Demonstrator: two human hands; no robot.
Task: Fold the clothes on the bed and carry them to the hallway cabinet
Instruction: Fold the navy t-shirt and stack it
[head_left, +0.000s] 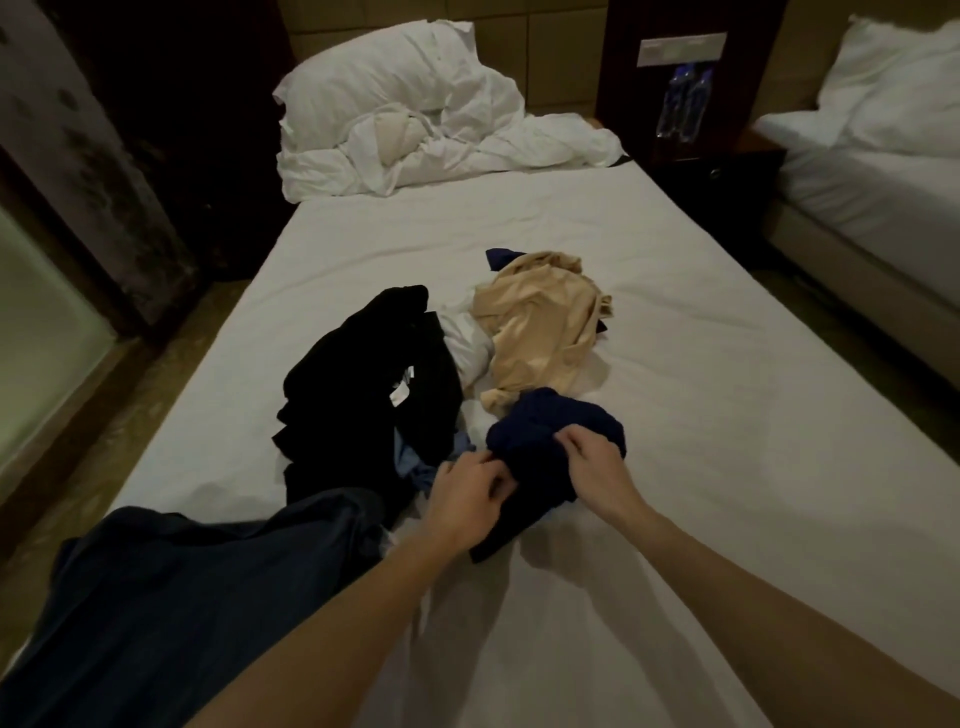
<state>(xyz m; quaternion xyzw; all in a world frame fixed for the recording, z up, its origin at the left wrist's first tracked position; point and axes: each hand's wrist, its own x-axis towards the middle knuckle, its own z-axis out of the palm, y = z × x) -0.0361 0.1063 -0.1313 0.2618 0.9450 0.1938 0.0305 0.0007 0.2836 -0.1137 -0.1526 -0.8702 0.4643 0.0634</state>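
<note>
My left hand (470, 493) and right hand (592, 462) each pinch the navy garment (545, 441) with curled fingers, at lower centre of frame on the bed (701, 364). Black clothes (374, 374) lie left of it, a beige garment (540, 322) just above.

Single head cam, wide-angle, looking fwd and down along the bed (649, 322) from its near end. Forearms enter at the bottom, close to lens; pillow (379, 78) and headboard far. No 2nd view to overlap.
</note>
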